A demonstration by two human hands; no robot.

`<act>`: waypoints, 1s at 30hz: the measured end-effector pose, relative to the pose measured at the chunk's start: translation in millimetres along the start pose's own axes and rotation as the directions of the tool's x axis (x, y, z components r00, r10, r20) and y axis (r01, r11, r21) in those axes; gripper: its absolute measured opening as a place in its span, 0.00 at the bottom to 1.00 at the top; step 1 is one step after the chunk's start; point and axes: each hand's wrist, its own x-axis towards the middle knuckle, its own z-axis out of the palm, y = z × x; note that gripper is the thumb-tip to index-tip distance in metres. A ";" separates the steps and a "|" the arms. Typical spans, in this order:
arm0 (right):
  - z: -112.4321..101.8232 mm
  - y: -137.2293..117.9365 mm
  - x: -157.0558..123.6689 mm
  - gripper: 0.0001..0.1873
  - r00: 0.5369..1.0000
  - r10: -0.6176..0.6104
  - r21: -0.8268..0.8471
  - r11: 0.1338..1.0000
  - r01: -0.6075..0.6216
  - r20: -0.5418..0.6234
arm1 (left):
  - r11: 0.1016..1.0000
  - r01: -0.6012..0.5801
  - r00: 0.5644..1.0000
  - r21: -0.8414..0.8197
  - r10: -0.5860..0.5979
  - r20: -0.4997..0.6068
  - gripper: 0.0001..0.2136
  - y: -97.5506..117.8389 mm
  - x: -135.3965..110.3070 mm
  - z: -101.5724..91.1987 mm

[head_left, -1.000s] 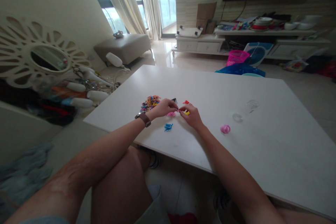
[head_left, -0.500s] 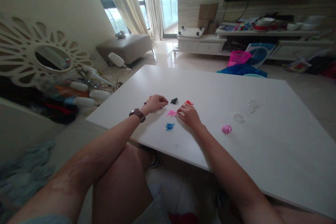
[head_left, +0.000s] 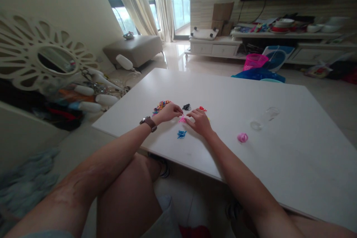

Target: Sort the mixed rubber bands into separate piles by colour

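My left hand (head_left: 170, 111), a watch on its wrist, is closed in a pinch just above a small pile of pink elastic bands (head_left: 182, 120). What is between its fingertips is too small to make out. From the right, my right hand (head_left: 200, 122) reaches to the same pile, thumb and forefinger apart, the thumb close to the pink bands. Beyond the hands lie black bands (head_left: 186, 107) and red bands (head_left: 202, 109). A blue pile (head_left: 182, 134) sits nearer to me. Behind my left hand is a mixed multicoloured heap (head_left: 161, 106), and a bit of yellow shows beside my right hand.
On the right of the white table (head_left: 279, 163) are a pink round object (head_left: 242, 137) and a clear container (head_left: 271, 114) lying near a clear ring (head_left: 256, 125). A pink basket (head_left: 255, 61) stands beyond the far edge. White lamp-like parts (head_left: 106, 99) crowd the left side.
My left hand has moved right from beside the mixed heap to the pink pile, uncovering more of the heap. My right hand has shifted slightly, its fingers now nearer the left hand's.
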 end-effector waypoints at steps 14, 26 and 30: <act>-0.4 9.2 -0.5 0.08 0.998 0.043 0.021 0.999 -0.042 -0.053 | 0.999 0.000 1.000 -0.052 0.000 -0.001 0.09 6.5 1.0 -0.2; 5.3 11.8 -3.3 0.09 0.993 0.019 -0.029 0.999 -0.016 0.114 | 0.999 0.041 0.992 -0.020 -0.043 -0.119 0.05 -2.7 0.8 -6.3; 4.9 13.2 -3.4 0.08 0.997 0.040 0.004 0.999 -0.040 0.070 | 0.994 0.105 0.981 -0.043 -0.111 -0.159 0.04 -3.7 4.0 -2.1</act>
